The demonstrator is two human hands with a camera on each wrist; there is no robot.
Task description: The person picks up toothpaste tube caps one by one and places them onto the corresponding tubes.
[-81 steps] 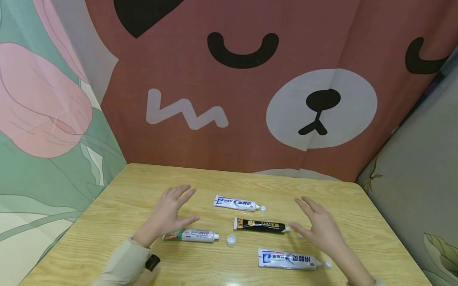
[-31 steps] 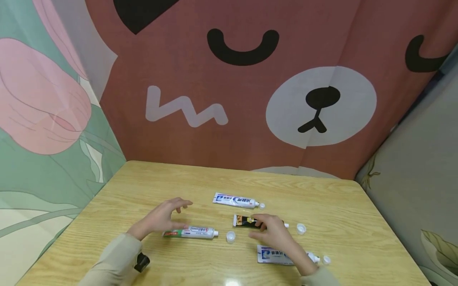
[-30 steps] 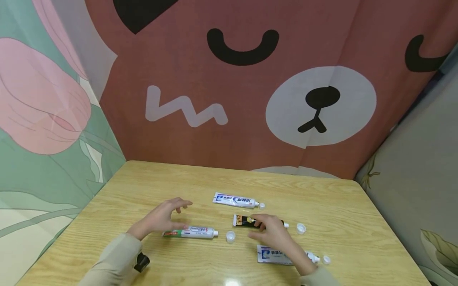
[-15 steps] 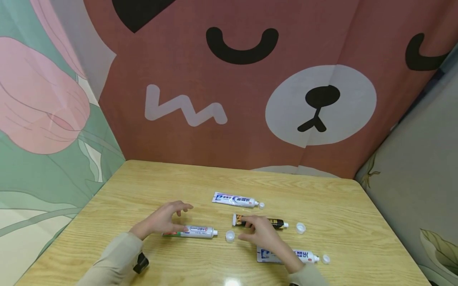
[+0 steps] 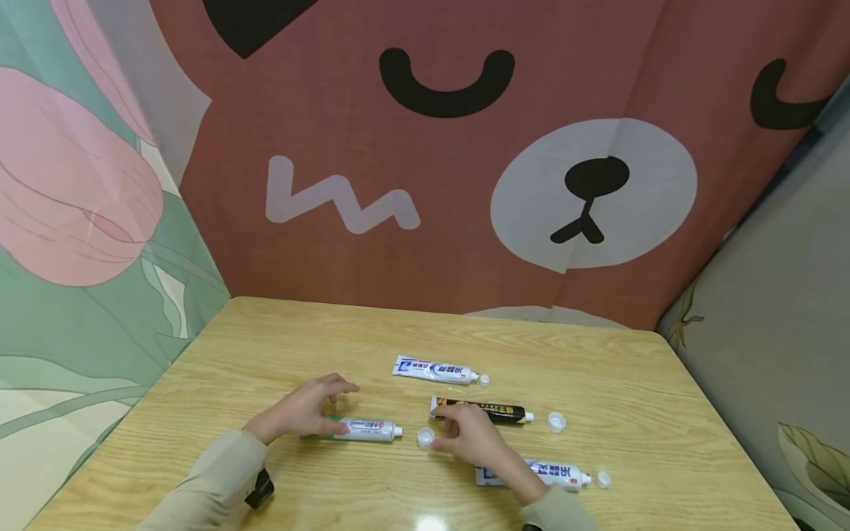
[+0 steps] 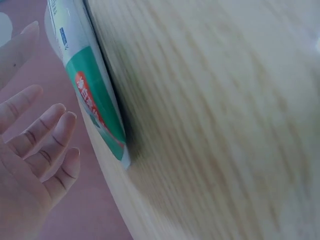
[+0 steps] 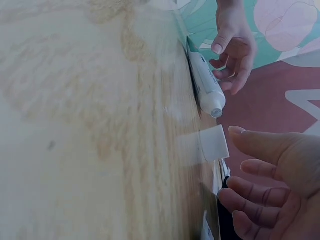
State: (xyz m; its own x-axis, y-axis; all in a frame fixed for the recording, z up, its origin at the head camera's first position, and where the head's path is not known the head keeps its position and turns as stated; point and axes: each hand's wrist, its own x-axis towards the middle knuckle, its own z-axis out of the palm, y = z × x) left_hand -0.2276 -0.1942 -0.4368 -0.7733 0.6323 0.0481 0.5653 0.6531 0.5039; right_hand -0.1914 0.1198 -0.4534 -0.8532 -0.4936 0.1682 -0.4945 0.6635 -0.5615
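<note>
A green-and-white toothpaste tube (image 5: 368, 429), uncapped, lies on the table with its nozzle pointing right. Over its left end hovers my left hand (image 5: 299, 409), fingers loosely bent and holding nothing; the left wrist view shows them apart from the tube's green end (image 6: 100, 95). Just right of that nozzle a white cap (image 5: 426, 437) rests on the wood. My right hand (image 5: 471, 436) hangs beside this cap, its thumb tip close to the rim. In the right wrist view, the cap (image 7: 214, 143) stands near the thumb, and the loosely curled fingers (image 7: 255, 200) hold nothing.
A black toothpaste tube (image 5: 505, 413) lies behind my right hand, its cap (image 5: 556, 422) to the right. One blue-and-white tube (image 5: 434, 369) lies farther back with a cap (image 5: 484, 380). Another tube (image 5: 558, 474) sits under my right forearm, near its cap (image 5: 603, 479).
My right hand has come from the right side, across the black tube, leftward to the white cap. My left hand has lowered slightly over the green-and-white tube. The tubes and caps stay in place.
</note>
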